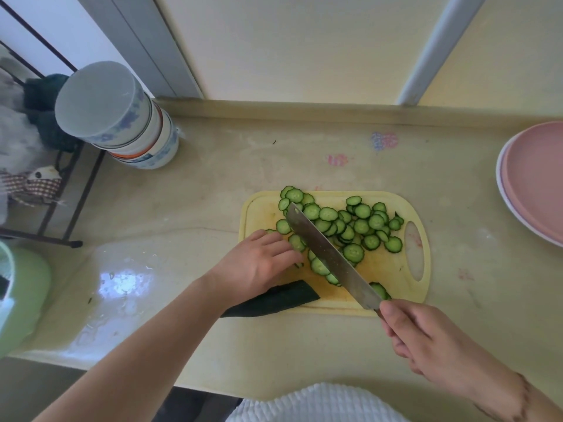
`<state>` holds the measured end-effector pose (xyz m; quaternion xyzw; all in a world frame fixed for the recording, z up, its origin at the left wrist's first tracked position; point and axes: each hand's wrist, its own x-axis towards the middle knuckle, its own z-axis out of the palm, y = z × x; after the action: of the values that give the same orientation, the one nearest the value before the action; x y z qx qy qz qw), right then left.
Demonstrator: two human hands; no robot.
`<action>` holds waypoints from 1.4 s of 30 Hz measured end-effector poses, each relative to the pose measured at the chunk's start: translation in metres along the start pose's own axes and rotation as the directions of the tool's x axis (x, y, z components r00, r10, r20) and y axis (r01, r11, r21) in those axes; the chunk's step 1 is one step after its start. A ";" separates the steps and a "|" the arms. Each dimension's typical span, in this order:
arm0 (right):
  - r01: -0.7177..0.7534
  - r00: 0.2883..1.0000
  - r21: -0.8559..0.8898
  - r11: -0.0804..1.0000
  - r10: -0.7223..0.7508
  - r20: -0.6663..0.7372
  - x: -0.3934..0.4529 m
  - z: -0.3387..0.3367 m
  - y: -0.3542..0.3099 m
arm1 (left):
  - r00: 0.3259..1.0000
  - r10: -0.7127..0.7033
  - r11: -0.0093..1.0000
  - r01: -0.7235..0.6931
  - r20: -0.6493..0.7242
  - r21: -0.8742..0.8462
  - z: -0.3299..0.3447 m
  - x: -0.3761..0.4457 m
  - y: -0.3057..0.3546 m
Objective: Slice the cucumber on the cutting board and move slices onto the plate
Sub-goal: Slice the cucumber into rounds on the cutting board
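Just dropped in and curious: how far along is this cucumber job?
The slicing looks nearly done: a heap of cucumber slices covers the yellow cutting board. The right hand holds the knife across the pile while the left hand rests at the slices, perhaps gathering them. Still left: the pink plate holds no slices yet.

The left hand (259, 263) lay palm down, fingers extended and close together, forearm reaching in from the lower left; the right hand (426, 339) was curled in a closed grip, wrist angled inward from the lower right.
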<state>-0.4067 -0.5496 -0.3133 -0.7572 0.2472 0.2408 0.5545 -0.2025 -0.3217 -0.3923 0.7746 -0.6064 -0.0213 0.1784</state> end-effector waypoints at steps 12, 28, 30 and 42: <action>-0.017 0.999 -0.018 1.000 0.016 -0.028 -0.003 -0.004 -0.005 | 0.744 -0.569 0.819 0.550 -0.349 -0.162 0.009 0.012 -0.010; 0.060 0.998 -0.274 0.960 -0.062 0.002 -0.022 0.004 -0.010 | 0.878 -0.351 0.936 0.331 -0.324 -0.116 0.023 -0.026 0.076; 0.072 0.997 -0.312 0.947 -0.074 0.006 -0.022 0.007 -0.012 | 0.881 -0.319 0.947 0.306 -0.350 -0.095 0.028 -0.027 0.078; 0.115 0.992 -0.399 0.910 -0.126 -0.002 -0.025 0.012 -0.011 | 0.876 -0.229 0.966 0.257 -0.424 0.009 0.041 -0.033 0.085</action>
<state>-0.4194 -0.5329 -0.2923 -0.8712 0.1536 0.2407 0.3995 -0.3007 -0.3175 -0.4113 0.8362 -0.4522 0.1433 0.2753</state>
